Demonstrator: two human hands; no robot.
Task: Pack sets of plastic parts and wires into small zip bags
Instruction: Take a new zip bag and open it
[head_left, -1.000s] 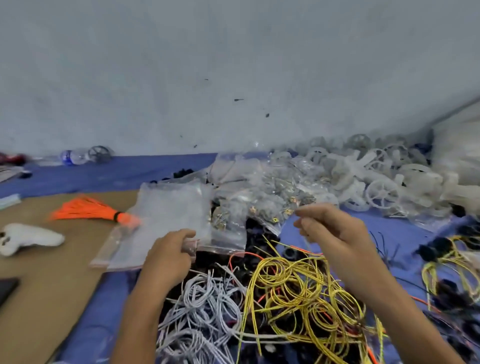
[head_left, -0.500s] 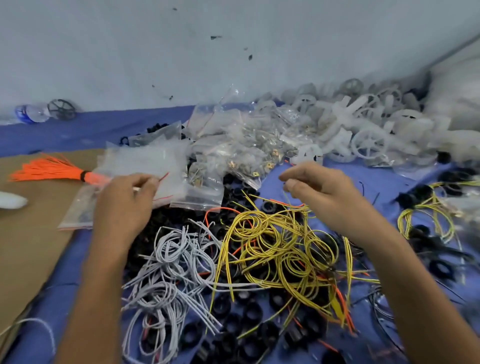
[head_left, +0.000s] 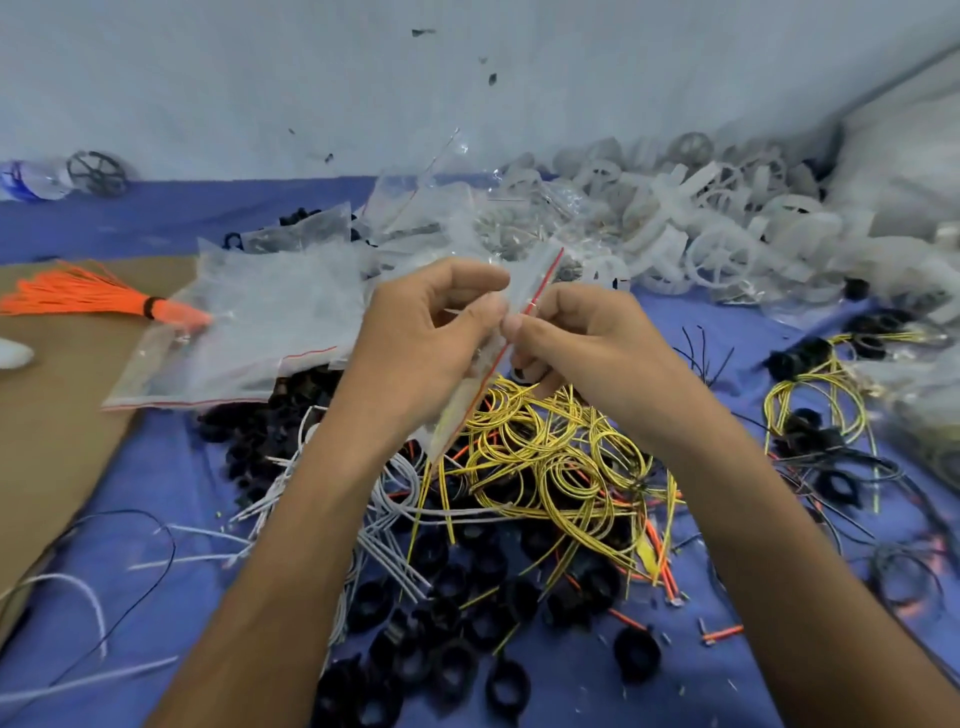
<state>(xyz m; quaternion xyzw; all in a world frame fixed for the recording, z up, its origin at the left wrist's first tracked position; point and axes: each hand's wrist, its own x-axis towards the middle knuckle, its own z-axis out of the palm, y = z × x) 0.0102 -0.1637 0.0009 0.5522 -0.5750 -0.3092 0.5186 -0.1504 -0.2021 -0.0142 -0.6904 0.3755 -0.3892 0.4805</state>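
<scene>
A small clear zip bag (head_left: 527, 283) with a red seal line is held upright between both hands at the centre. My left hand (head_left: 421, 343) pinches its left side with thumb and fingers. My right hand (head_left: 582, 338) pinches the opposite side, fingertips meeting the left ones. Below the hands lie coiled yellow wires (head_left: 550, 457), white wires (head_left: 322, 467) and several black plastic rings (head_left: 452, 660). A stack of unused zip bags (head_left: 260, 322) lies to the left.
White plastic wheels (head_left: 722, 249) pile up at the back right against the wall. A bundle of orange wires (head_left: 83, 296) lies on brown cardboard (head_left: 57, 441) at left. More yellow wires and black parts (head_left: 815, 410) sit at right. Blue cloth (head_left: 779, 665) covers the floor.
My left hand lifted one zip bag off the stack and carried it to the centre. My right hand moved in to meet it, and both now pinch the bag.
</scene>
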